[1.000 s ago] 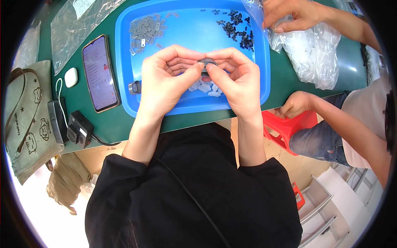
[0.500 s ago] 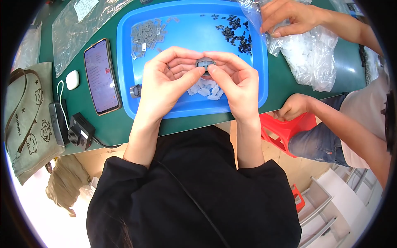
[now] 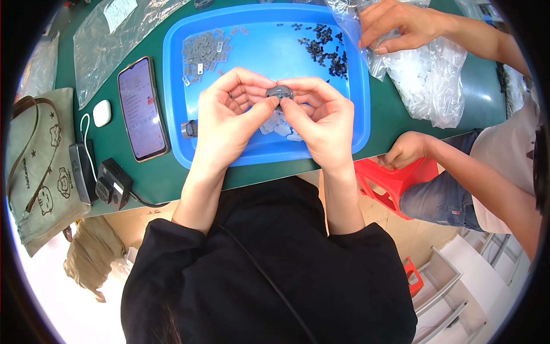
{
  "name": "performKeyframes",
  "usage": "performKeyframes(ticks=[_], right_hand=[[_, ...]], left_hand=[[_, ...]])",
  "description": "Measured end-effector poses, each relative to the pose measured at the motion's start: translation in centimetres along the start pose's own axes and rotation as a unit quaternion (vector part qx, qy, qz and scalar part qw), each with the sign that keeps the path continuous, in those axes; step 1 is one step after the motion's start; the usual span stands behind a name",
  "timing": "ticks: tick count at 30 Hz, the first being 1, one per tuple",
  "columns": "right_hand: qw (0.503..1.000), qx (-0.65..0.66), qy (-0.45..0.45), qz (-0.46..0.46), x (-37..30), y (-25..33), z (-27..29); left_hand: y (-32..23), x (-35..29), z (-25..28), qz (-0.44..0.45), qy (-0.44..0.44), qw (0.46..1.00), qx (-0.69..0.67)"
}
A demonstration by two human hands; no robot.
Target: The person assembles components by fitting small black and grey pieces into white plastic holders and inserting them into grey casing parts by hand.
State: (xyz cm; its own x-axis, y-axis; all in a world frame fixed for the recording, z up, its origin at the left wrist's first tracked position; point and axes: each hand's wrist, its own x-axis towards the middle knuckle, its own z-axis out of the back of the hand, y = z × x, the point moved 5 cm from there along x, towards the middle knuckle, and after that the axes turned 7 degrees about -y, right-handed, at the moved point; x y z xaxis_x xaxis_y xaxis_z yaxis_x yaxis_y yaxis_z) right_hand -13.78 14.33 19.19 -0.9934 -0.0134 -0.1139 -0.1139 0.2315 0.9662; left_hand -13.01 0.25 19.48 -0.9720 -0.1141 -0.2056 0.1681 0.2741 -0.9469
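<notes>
Between the fingertips of both hands is a small dark grey plastic part (image 3: 279, 92) with a rounded top. My left hand (image 3: 234, 117) pinches it from the left, thumb at its near side. From the other side my right hand (image 3: 322, 117) grips it with thumb and fingers. Both hands are over a blue tray (image 3: 172, 109). Below the fingers lie whitish translucent pieces (image 3: 281, 127), partly covered by my hands. A similar grey part (image 3: 188, 129) rests by the tray's left wall, next to my left wrist.
In the tray lie flat grey pieces (image 3: 203, 50) at far left and small black pieces (image 3: 327, 49) at far right. A phone (image 3: 143, 109), a white case (image 3: 101, 113) and a black device (image 3: 113, 182) stand left. At right, a co-worker's hand (image 3: 395, 26) touches a clear bag (image 3: 429, 86).
The grey part has been turned between my fingers, so its rounded top now shows more. My right hand has shifted slightly left and nearer. The co-worker's hands have barely moved.
</notes>
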Motion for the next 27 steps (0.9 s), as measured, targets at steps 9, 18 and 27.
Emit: performKeyframes(ticks=[9, 18, 27], right_hand=[[0.999, 0.046, -0.015, -0.001, 0.08, 0.16, 0.52], [0.999, 0.033, 0.000, 0.010, 0.05, 0.14, 0.47], [0.999, 0.042, 0.011, -0.001, -0.11, 0.82, 0.05]], left_hand=[[0.32, 0.32, 0.05, 0.004, 0.028, 0.999, -0.026], [0.00, 0.19, -0.47, -0.004, 0.049, 0.998, -0.035], [-0.34, 0.12, -0.34, -0.004, 0.058, 0.998, -0.033]])
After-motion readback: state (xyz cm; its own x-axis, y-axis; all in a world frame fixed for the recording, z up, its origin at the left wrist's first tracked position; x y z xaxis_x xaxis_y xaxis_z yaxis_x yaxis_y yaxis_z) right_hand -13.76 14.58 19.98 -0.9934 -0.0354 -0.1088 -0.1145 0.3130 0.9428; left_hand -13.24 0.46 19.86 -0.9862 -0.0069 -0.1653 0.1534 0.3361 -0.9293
